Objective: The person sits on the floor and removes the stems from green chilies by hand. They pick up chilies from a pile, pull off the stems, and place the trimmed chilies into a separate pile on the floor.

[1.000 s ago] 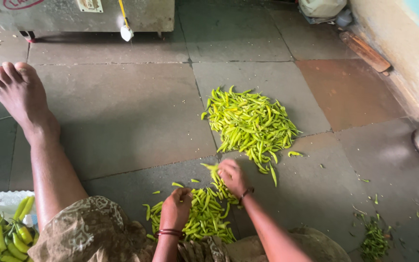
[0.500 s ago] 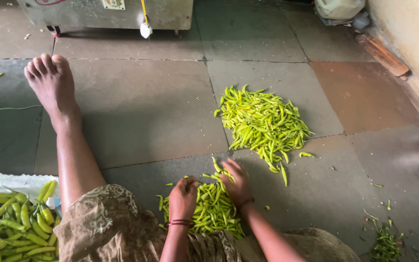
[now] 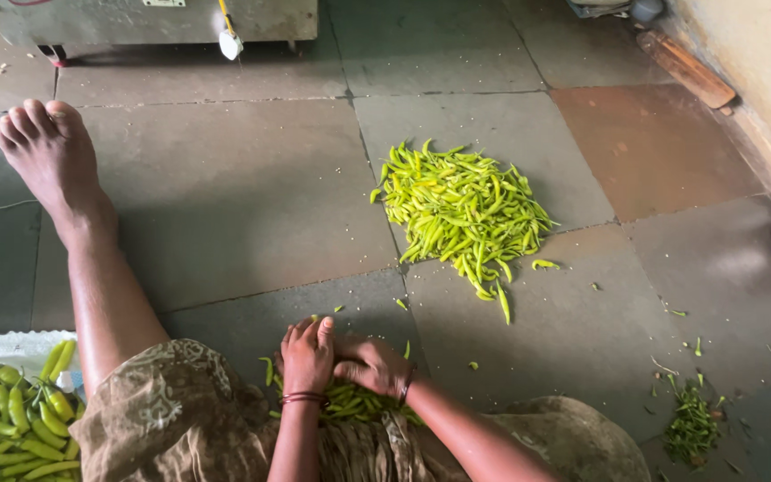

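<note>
The person sits on a floor of stone tiles [image 3: 225,205] with one bare leg stretched forward, the foot [image 3: 42,147] far on the left side. Both hands are low in the middle, close to the lap, and they touch each other over a small heap of green chillies [image 3: 354,402]. The left hand [image 3: 307,355] lies with the back up and the fingers bent down onto this heap; it seems to press or pinch some chillies, but what exactly is between the fingers is hidden. The right hand [image 3: 369,364] is half closed beside it, the fingers curled toward the left hand, and I cannot tell if it really grips a chilli. Bangles are on both wrists. A bigger pile of green chillies [image 3: 461,210] lies further ahead on the tiles, well apart from the hands, with a few single chillies scattered near its edge. At the lower left there is a white sack [image 3: 2,344] with more chillies [image 3: 11,415] on it, just beside the patterned brown cloth [image 3: 171,411] on the knee. At the lower right a little heap of green stems [image 3: 691,427] lies on the floor. A metal machine [image 3: 153,18] stands at the top.
</note>
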